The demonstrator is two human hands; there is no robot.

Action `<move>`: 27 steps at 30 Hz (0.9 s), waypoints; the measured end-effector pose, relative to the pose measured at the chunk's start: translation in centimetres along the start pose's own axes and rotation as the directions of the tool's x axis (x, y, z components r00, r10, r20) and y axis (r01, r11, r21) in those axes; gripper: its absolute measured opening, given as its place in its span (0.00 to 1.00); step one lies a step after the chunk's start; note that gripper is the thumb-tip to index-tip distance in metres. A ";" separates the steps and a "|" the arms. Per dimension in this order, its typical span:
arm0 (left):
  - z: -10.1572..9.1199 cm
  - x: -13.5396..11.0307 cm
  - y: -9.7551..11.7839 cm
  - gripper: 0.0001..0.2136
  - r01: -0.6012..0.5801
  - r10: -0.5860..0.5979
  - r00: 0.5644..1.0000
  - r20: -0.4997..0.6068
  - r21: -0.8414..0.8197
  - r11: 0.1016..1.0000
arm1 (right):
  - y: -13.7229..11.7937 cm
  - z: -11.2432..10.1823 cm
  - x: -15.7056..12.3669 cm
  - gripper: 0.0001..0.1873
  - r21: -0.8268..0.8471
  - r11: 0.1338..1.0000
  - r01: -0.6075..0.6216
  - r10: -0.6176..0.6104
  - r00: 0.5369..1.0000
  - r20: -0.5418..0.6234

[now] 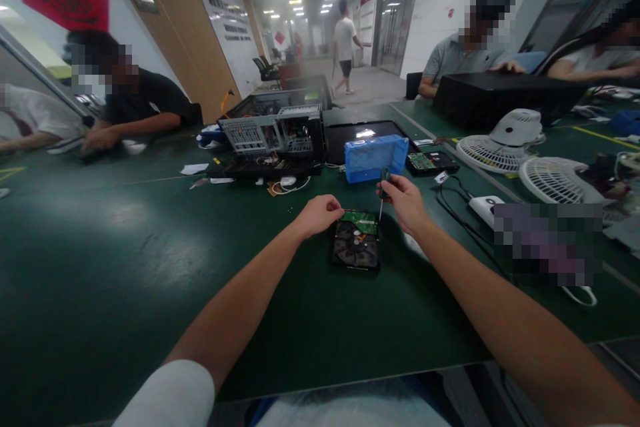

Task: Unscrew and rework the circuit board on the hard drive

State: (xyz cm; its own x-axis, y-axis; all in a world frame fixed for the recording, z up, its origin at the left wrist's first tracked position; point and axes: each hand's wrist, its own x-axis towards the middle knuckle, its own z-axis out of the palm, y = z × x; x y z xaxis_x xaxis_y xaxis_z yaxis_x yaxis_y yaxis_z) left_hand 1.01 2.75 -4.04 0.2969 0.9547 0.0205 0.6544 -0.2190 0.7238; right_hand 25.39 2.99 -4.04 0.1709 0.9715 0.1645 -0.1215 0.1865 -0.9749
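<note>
A black hard drive (356,245) lies on the green table (125,247) in front of me, its underside up with a green circuit board (364,221) at the far end. My right hand (406,200) grips a small screwdriver (383,192) upright, tip down at the drive's far right corner. My left hand (320,213) is closed in a pinch at the drive's far left corner; what it pinches is too small to make out.
Behind the drive stand a blue plastic box (375,157), an opened computer case (273,130), a black panel (363,133) and another circuit board (431,161). White fans (503,140) and cables lie to the right. Other people sit at both sides.
</note>
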 end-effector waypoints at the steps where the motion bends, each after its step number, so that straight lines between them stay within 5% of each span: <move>1: 0.0 0.0 -0.1 0.08 0.002 -0.002 1.000 0.003 -0.008 1.000 | 0.0 0.0 0.0 0.19 -0.001 1.000 0.002 -0.002 1.000 0.000; 17: 0.6 0.3 -0.5 0.12 0.120 -0.137 0.988 -0.072 -0.199 0.973 | 0.0 0.0 0.0 0.19 -0.004 1.000 -0.004 0.004 1.000 0.004; 27: 0.3 0.0 -0.4 0.21 0.092 -0.087 0.994 0.060 -0.087 0.992 | 0.1 -0.1 0.0 0.19 0.014 1.000 0.000 0.000 1.000 0.014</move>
State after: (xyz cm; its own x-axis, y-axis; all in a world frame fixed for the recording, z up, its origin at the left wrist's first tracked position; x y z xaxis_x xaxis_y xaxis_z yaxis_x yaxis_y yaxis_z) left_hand 0.96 2.73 -4.52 0.2798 0.9564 -0.0839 0.6162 -0.1119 0.7796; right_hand 25.45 3.02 -4.11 0.1572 0.9734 0.1668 -0.1349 0.1885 -0.9728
